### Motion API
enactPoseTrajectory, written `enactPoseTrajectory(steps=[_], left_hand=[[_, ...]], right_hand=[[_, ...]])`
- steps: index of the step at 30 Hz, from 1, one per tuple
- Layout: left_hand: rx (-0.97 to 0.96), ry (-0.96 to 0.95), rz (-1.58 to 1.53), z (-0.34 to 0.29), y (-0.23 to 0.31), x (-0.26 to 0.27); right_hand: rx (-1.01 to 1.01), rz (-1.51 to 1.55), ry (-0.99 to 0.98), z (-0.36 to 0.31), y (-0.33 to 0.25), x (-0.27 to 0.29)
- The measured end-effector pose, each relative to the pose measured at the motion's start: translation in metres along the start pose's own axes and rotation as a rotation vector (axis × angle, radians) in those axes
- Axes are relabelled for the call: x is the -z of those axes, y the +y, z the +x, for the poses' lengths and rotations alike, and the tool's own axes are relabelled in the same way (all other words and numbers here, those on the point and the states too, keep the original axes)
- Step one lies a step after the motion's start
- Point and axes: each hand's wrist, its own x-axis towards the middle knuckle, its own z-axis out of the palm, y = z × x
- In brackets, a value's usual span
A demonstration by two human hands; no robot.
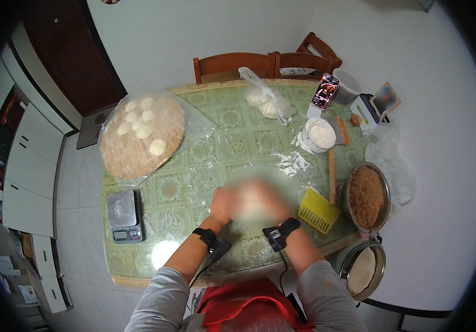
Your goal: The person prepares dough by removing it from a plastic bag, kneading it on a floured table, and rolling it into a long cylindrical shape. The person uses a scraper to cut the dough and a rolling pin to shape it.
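Observation:
Both my hands are together over the front middle of the table, and a blurred patch covers most of them. My left hand [224,203] comes in from the left, its knuckles bent, while my right hand [274,203] reaches in from the right. Something pale, perhaps dough [247,200], shows between them, too smeared to make out. The fingers of both hands are hidden in the blur. Right of my right hand lies a yellow slotted scraper [318,211]. Beyond it rests a wooden rolling pin [332,174], and loose flour [293,164] is scattered ahead of my hands.
White dough rounds [143,131] lie on a round woven board [121,155] with plastic film. A scale [123,213] stands left. Farther back are bagged dough [268,104], a flour tub [320,136] and a phone [325,91]. Brown filling [366,193] fills a bowl; a pot [381,265] stands right.

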Motion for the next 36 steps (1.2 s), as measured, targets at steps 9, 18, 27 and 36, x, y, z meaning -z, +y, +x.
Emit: enactPoseTrajectory(steps=[9, 18, 27, 36], left_hand=[[-0.258, -0.016, -0.061, -0.123, 0.075, 0.034], [0.064, 0.421, -0.051, -0.128, 0.09, -0.029], [0.293, 0.225, 0.256, 0.002, 0.017, -0.023], [0.12, 0.251, -0.083, -0.084, 0.073, 0.01]], right_hand=[[-0.153, 0.041, 0.19, -0.095, -0.068, -0.017], [0.027, -0.218, 0.423, -0.119, -0.082, -0.059], [-0.24, -0.399, 0.189, 0.013, -0.002, -0.06], [-0.117, -0.126, 0.208, -0.069, -0.052, -0.027]])
